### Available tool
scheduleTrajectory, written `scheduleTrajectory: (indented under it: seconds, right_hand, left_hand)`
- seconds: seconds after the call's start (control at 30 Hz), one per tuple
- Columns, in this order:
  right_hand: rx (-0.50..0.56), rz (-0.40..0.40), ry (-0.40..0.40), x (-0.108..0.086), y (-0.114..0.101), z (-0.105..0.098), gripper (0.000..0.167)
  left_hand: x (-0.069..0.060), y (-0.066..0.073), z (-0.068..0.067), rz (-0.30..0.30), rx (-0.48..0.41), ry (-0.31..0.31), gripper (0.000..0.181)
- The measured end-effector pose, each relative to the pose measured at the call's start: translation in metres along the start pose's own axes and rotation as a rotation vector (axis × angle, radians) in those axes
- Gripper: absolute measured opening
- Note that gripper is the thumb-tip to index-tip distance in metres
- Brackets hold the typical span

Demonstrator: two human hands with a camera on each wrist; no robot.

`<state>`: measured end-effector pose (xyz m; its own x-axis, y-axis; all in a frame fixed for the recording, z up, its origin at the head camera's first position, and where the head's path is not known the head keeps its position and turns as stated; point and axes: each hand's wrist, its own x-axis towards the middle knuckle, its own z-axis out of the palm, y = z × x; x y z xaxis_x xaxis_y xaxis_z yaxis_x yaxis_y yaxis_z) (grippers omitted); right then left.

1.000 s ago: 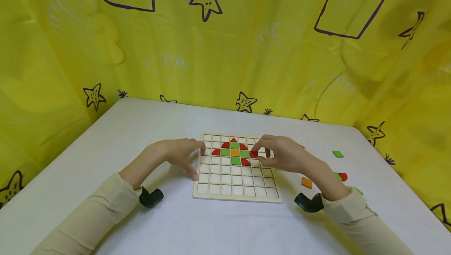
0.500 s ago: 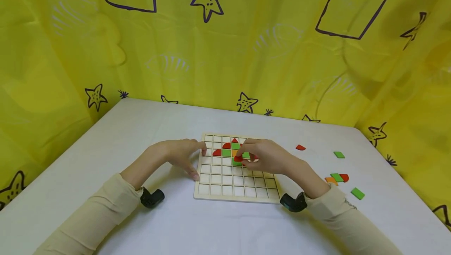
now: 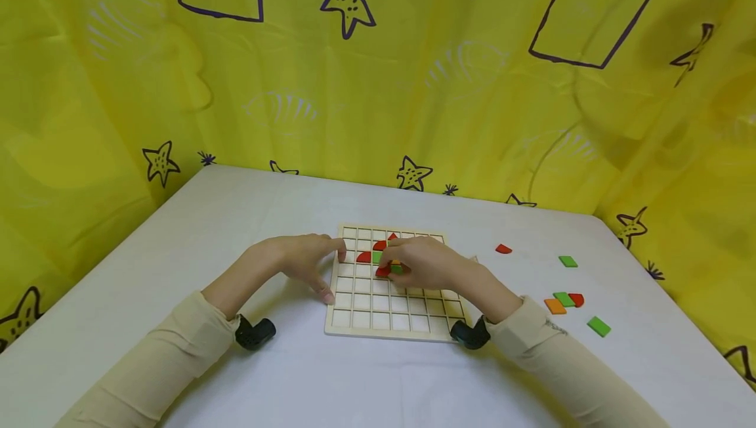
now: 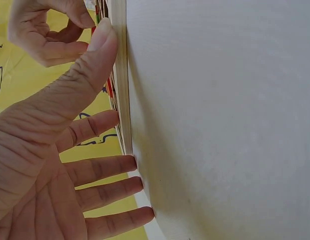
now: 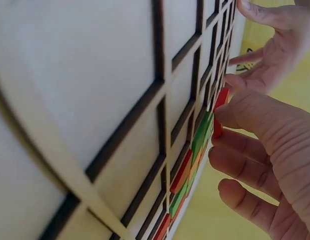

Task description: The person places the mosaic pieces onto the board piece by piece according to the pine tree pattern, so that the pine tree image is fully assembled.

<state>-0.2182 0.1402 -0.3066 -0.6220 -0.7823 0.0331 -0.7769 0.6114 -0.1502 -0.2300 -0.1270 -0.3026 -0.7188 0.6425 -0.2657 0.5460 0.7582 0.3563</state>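
A wooden grid board (image 3: 378, 333) lies on the white table. Several flat tiles fill cells in its upper part, among them red quarter-round tiles (image 3: 364, 256) and a green square tile (image 3: 377, 256); the right hand hides others. My right hand (image 3: 428, 262) pinches one red quarter-round tile (image 5: 221, 105) between thumb and fingertip, over the cell left of a lower green tile (image 3: 396, 270). In the right wrist view the tile stands tilted on the grid. My left hand (image 3: 301, 260) rests at the board's left edge, its thumb (image 4: 102, 42) on the rim and its fingers straight.
Right of the board lie loose tiles: a red quarter-round one (image 3: 504, 249), a green square (image 3: 568, 261), an orange one (image 3: 555, 306) touching a green one beside a red one (image 3: 577, 299), and another green square (image 3: 599, 326). A yellow patterned curtain (image 3: 378, 100) hangs behind.
My right hand has moved left across the board with the red quarter-round tile, from the right of the pattern to its lower left. The left hand has stayed at the board's edge.
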Motion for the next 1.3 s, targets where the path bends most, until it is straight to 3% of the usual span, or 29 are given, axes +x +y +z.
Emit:
scheduleTrajectory:
  seconds: [0.57, 1.3]
  right_hand:
    - [-0.034, -0.032, 0.014, -0.001, -0.003, 0.002, 0.014]
    - [0.017, 0.037, 0.111, -0.059, 0.005, -0.008, 0.017]
  left_hand:
    - [0.0, 0.001, 0.0, -0.007, 0.008, -0.002, 0.063]
    - [0.0, 0.002, 0.001, -0.01, 0.0, 0.006, 0.062]
